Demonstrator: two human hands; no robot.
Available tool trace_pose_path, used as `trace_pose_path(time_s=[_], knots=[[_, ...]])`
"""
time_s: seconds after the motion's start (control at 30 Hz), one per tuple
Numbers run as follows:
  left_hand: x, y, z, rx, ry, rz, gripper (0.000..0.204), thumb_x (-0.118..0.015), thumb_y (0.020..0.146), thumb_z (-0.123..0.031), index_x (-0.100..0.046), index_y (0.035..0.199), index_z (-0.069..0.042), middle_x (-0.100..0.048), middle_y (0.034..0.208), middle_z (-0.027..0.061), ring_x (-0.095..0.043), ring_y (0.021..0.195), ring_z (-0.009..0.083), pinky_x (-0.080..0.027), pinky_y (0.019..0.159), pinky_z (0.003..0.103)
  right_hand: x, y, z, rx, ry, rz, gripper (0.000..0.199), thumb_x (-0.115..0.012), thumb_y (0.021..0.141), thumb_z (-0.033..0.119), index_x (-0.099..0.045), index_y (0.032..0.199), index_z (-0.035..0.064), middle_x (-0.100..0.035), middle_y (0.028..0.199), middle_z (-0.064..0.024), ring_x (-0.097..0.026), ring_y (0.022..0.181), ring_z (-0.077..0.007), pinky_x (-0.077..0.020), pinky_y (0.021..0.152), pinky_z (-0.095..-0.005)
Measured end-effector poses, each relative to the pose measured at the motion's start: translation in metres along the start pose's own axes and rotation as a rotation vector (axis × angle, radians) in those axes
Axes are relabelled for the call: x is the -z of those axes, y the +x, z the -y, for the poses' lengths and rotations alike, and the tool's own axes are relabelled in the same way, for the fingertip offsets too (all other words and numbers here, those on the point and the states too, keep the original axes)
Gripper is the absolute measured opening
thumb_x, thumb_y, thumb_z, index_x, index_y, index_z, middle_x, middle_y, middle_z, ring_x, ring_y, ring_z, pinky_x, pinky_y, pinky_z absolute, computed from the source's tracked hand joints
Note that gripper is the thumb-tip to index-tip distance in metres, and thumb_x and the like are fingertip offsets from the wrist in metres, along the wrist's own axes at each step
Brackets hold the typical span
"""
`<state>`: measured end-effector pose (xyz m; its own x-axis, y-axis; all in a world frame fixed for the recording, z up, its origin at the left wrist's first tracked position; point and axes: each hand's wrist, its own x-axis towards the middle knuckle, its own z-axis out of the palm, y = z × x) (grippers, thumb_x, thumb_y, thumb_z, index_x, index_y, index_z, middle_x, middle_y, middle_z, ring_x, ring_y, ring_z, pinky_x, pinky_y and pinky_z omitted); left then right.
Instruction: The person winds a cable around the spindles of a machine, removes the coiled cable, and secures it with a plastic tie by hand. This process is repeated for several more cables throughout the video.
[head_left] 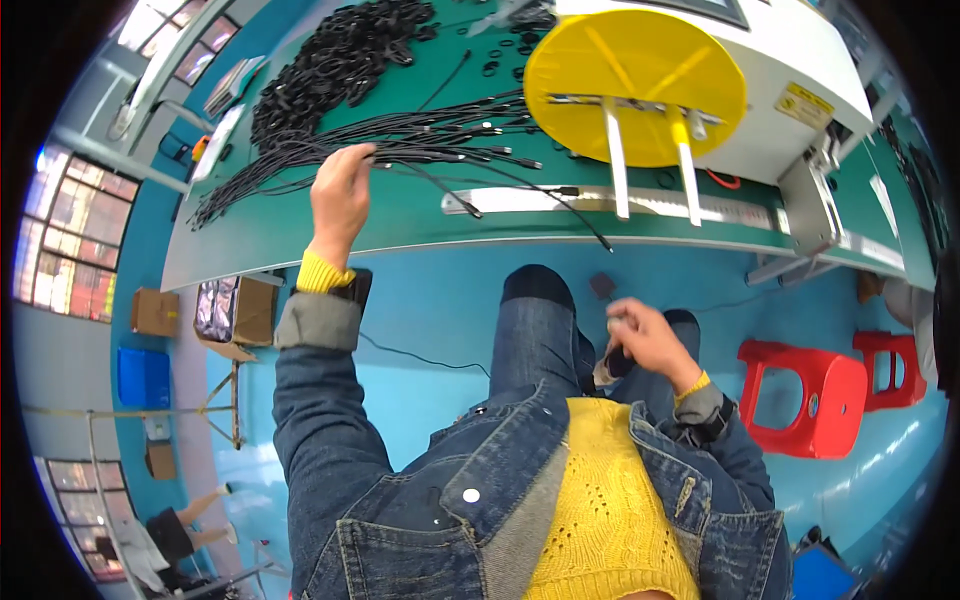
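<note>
My left hand [341,193] reaches up onto the green table [300,240] and grips a black cable [470,170] from a loose bundle of black cables [400,135] lying across the tabletop. The held cable trails right toward the table's front edge. My right hand [645,335] hovers low over my lap, above my jeans-clad knee [535,320], with fingers curled around a small dark object I cannot make out.
A heap of black rubber rings [340,60] lies at the table's far left. A white machine [800,80] with a yellow disc [635,85] and two white prongs stands at the right. A metal ruler [600,200] lies along the front edge. Red stools [805,395] and cardboard boxes [235,315] sit on the blue floor.
</note>
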<state>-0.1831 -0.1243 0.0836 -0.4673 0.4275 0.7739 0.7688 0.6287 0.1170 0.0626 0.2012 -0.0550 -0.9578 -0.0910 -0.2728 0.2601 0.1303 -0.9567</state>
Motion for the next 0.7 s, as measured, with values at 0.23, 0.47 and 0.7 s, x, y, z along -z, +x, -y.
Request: trace_pose_path(time_s=[0.23, 0.47, 0.7], knots=[[-0.011, -0.029, -0.052, 0.089, -0.132, 0.122, 0.011, -0.055, 0.082, 0.000, -0.059, 0.092, -0.001, -0.061, 0.084, 0.0111, -0.060, 0.077, 0.0227, -0.046, 0.069, 0.028, -0.016, 0.015, 0.043, 0.345, -0.174, -0.383, 0.027, -0.053, 0.085, 0.014, -0.051, 0.108, 0.0010, -0.056, 0.069, -0.0035, -0.049, 0.057, -0.0088, -0.0414, 0.051, -0.0249], [0.004, -0.023, -0.073, 0.139, -0.167, -0.022, 0.010, -0.055, 0.082, 0.001, -0.058, 0.091, -0.001, -0.060, 0.081, 0.0101, -0.059, 0.074, 0.0199, -0.045, 0.068, 0.026, -0.008, 0.034, 0.070, 0.389, -0.237, -0.340, 0.017, -0.049, 0.089, 0.016, -0.058, 0.089, 0.0025, -0.055, 0.067, -0.0049, -0.049, 0.054, -0.0103, -0.0411, 0.051, -0.0266], [0.067, -0.042, -0.128, -0.116, -0.055, -0.154, 0.015, -0.056, 0.077, 0.005, -0.058, 0.090, -0.002, -0.057, 0.076, 0.0102, -0.056, 0.067, 0.0229, -0.045, 0.065, 0.028, -0.012, 0.017, 0.065, 0.594, -0.219, -0.497, 0.018, -0.047, 0.091, 0.017, -0.058, 0.093, 0.0024, -0.055, 0.067, -0.0044, -0.049, 0.053, -0.0079, -0.0387, 0.046, -0.0232]])
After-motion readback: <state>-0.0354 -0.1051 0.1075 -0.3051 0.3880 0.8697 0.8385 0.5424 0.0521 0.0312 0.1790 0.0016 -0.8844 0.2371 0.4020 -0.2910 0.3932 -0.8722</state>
